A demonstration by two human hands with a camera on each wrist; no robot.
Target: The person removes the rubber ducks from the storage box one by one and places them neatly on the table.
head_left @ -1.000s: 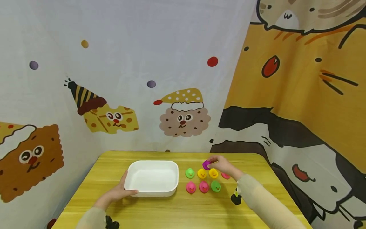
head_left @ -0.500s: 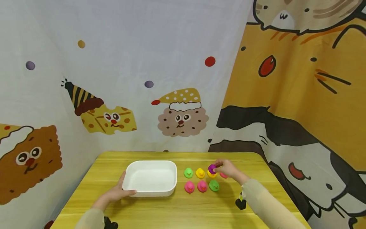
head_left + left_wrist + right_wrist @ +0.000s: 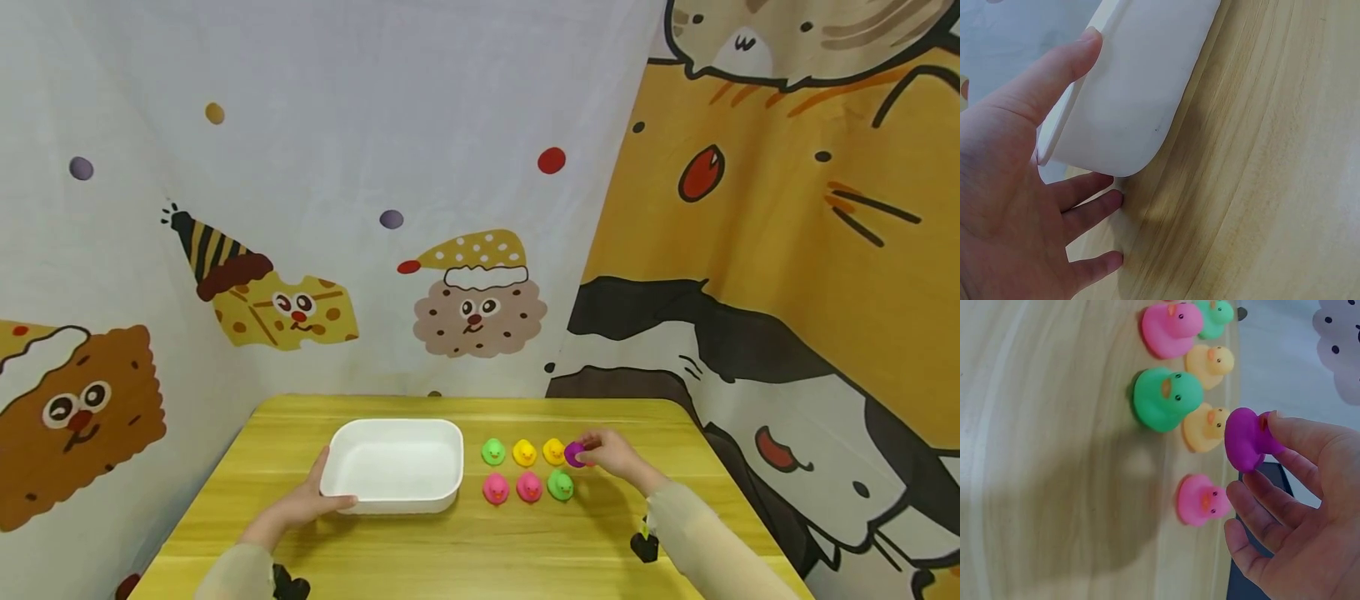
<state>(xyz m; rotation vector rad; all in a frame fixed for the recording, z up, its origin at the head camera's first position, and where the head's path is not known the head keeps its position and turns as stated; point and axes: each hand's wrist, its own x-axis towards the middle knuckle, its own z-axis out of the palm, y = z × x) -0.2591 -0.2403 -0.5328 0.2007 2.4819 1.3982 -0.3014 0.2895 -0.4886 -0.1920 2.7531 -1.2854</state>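
A purple rubber duck (image 3: 573, 454) is pinched between the thumb and fingertips of my right hand (image 3: 615, 456). In the right wrist view, the purple duck (image 3: 1243, 442) appears tilted, with its beak end toward the thumb. A pink duck (image 3: 1196, 501) lies below it there, mostly covered by the hand in the head view. My left hand (image 3: 300, 502) rests at the near left corner of a white plastic basin (image 3: 397, 507). Seen from the left wrist, its thumb lies along the basin's wall (image 3: 1129, 100), and the other fingers extend fairly straight past the corner.
Left of the right hand, two rows of ducks stand on the wooden table (image 3: 450, 558): a light green duck (image 3: 492, 452) and yellow ducks (image 3: 524, 453) behind, pink ducks (image 3: 496, 489) and a green duck (image 3: 560, 485) in front. A patterned cloth (image 3: 322, 167) hangs behind the table.
My right hand has carried the purple duck rightward and toward me, from behind the yellow ducks, past the right yellow one, to the pink duck at the row's end. The left hand stays at the basin.
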